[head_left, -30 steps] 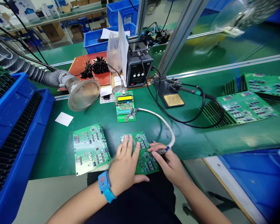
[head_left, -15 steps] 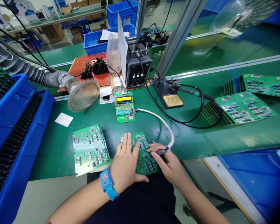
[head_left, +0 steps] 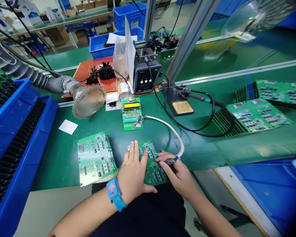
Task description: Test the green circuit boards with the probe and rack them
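Note:
A green circuit board [head_left: 156,171] lies at the front edge of the green bench. My left hand [head_left: 133,169] rests flat over its left part, fingers stretched out and a blue strap on the wrist. In my right hand [head_left: 179,174] is a grey-wrapped probe [head_left: 171,161], pinched between thumb and fingers at the board's right side; its tip is hidden by the fingers. From the probe a white-sleeved cable [head_left: 176,133] curves back to a small programmer board [head_left: 132,114] with a lit yellow display. To the left sits a stack of circuit boards [head_left: 96,159].
A fume extractor nozzle [head_left: 88,102] stands at the left, near blue bins [head_left: 48,108] of boards. Behind are a soldering station [head_left: 146,77] and an iron stand [head_left: 180,105] with a looping black cable. More circuit boards [head_left: 258,113] lie at the right.
Both hands, the probe and the board keep their places. Only the camera view has shifted very slightly.

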{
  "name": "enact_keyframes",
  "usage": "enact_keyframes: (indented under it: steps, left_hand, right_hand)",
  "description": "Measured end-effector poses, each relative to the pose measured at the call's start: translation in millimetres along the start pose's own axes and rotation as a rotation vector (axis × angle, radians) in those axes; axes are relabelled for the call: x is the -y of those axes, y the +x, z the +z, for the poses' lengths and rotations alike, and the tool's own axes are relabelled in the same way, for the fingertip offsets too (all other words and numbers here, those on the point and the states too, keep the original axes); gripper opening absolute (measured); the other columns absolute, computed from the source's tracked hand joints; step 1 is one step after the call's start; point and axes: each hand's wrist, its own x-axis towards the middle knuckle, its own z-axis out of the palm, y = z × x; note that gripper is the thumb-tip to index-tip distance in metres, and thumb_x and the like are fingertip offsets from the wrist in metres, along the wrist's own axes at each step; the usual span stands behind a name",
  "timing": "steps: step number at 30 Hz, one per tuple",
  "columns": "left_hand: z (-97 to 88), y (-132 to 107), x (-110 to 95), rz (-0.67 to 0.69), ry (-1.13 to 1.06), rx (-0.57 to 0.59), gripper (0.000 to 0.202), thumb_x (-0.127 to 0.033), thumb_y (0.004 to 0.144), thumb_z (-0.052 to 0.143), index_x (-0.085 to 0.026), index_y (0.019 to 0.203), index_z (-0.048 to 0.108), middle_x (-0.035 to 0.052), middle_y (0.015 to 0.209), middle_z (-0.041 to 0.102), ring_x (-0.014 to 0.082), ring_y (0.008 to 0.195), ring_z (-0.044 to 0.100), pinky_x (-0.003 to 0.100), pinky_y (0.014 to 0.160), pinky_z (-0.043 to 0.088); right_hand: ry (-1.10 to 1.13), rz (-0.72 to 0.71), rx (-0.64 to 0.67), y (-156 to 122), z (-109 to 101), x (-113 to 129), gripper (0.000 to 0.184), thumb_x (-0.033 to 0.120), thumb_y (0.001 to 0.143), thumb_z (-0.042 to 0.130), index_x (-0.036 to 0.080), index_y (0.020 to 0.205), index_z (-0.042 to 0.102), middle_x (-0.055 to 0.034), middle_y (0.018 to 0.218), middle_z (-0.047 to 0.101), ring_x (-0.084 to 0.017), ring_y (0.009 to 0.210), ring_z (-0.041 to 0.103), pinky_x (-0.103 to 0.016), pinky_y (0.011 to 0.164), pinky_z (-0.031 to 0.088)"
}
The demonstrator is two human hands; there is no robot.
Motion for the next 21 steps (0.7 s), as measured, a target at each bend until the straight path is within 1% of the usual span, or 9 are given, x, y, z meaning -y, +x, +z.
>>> enact_keyframes:
  steps: [5,13,21]
  left_hand:
    - [0.4,0.2,-0.2,0.000,-0.003,0.006,0.123,-0.072,0.046,0.080,-0.009,0.141,0.036,0.0320,0.151,0.014,0.0436,0.141,0.013,0.055,0.105,0.031]
    - [-0.7,2.0,0.0,-0.007,-0.016,0.020,0.123,-0.071,0.044,0.081,-0.009,0.141,0.037,0.0329,0.151,0.012,0.0444,0.141,0.014,0.055,0.104,0.031]
    - [-3.8,2.2,-0.2,-0.024,-0.034,0.031,0.122,-0.067,0.043,0.084,-0.009,0.140,0.038,0.0324,0.151,0.013,0.0442,0.140,0.016,0.056,0.104,0.032]
  right_hand:
    - [0.005,0.000,-0.004,-0.4,0.2,-0.3,0.008,0.026,0.092,0.051,0.024,0.093,0.059,-0.0042,0.090,0.068,-0.023,0.101,0.064,-0.045,0.100,0.047]
    - [0.005,-0.016,-0.008,0.0,-0.3,0.9,0.007,0.024,0.092,0.052,0.024,0.094,0.059,-0.0035,0.091,0.068,-0.022,0.101,0.064,-0.044,0.101,0.046]
    - [0.018,0.005,-0.023,0.6,1.6,-0.3,0.011,0.029,0.092,0.052,0.023,0.091,0.061,-0.0046,0.089,0.069,-0.023,0.100,0.065,-0.045,0.100,0.047]
